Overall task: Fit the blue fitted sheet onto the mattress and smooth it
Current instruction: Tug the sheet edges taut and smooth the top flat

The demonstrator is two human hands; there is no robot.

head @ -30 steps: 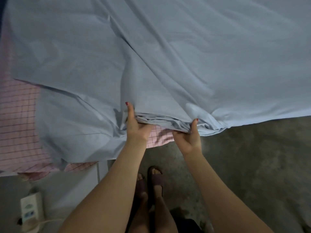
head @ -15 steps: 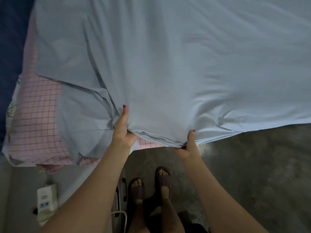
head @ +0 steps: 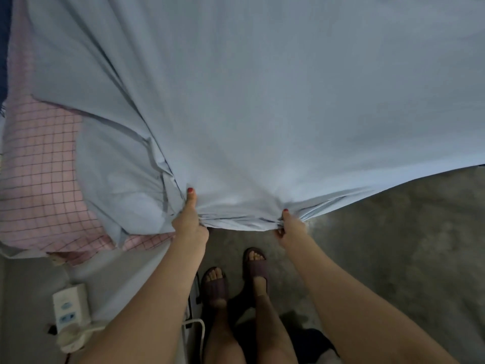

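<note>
Pulled tauter since before, the blue sheet (head: 262, 101) spreads over the mattress (head: 39, 166) — left hand (head: 190, 224) and right hand (head: 291, 229) both pinch its bunched near edge.

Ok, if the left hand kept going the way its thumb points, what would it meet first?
Only more of the blue fitted sheet. The left hand grips its bunched edge, thumb pointing up and away over the bed, where the cloth stretches on. The pink checked mattress lies off to its left. Depth is unclear.
</note>
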